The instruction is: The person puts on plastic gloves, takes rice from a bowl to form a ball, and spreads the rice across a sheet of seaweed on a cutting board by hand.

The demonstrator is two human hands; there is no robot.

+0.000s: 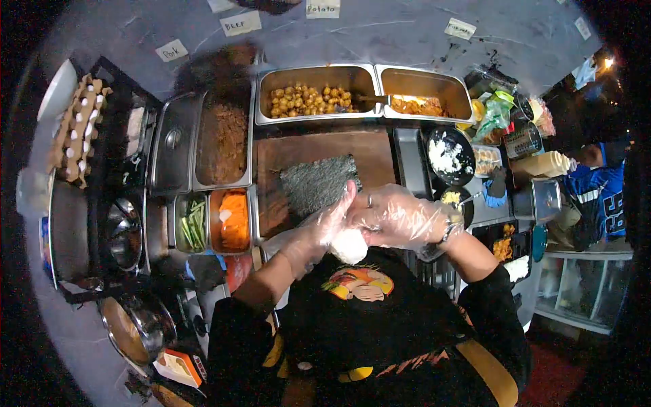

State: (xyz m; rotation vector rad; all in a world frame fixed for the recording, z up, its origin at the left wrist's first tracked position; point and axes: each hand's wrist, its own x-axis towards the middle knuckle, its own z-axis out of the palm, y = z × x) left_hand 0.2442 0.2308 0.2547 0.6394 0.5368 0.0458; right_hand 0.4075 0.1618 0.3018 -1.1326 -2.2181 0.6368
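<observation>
A white ball, which looks like rice, is between my two hands in front of my apron. My left hand, in a clear plastic glove, cups it from the left with the thumb pointing up. From the right, my right hand, gloved the same way, curls its fingers against the ball's upper side. Just beyond the hands, a dark seaweed sheet lies on a brown board.
Metal trays of potatoes and reddish food stand behind the board. Left are a brown meat tray, cucumber and carrot. Bowls, a sauce bottle and a person in blue are at right.
</observation>
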